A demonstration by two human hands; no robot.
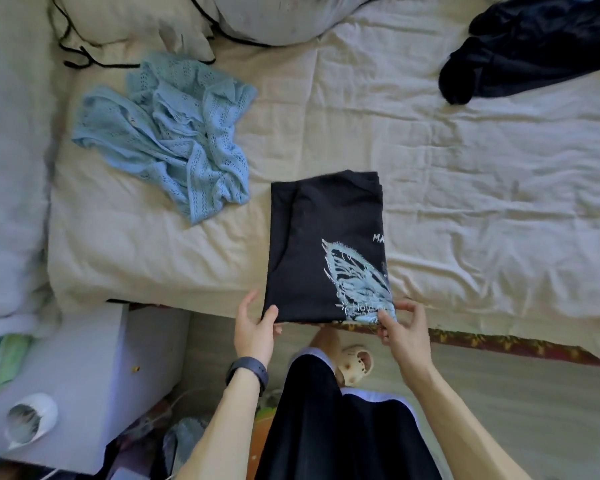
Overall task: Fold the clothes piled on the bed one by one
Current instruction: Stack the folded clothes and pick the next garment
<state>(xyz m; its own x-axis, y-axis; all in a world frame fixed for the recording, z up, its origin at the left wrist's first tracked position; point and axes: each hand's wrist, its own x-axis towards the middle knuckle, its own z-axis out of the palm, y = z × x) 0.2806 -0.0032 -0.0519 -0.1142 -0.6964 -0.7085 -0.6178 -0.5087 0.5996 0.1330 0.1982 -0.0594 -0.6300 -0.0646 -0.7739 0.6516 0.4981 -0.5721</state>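
Three garments lie on the bed (465, 168). From left to right they are one crumpled light-blue knit top (167, 133), one folded black T-shirt (326, 244), and one heap of dark clothing (534, 46) in the far right corner. The three are well apart from one another. Two pale pillows (264, 19) sit at the far edge, with one black cord (84, 53) trailing beside them.

The black T-shirt is folded into a narrow rectangle. Its long axis runs straight away from the person, and its near short edge sits at the near edge of the bed. One pale blue butterfly print (359, 278) faces up on its near right part.

Two hands hold that near edge. The left hand (253, 327), with one dark wristband (247, 373) on its wrist, has its thumb on top of the near left corner and its forefinger stretched along the side. Its other fingers are hidden under the cloth. The right hand (402, 327) pinches the near right corner between thumb and curled fingertips.

One cream slipper (355, 363) shows on the floor between the arms.
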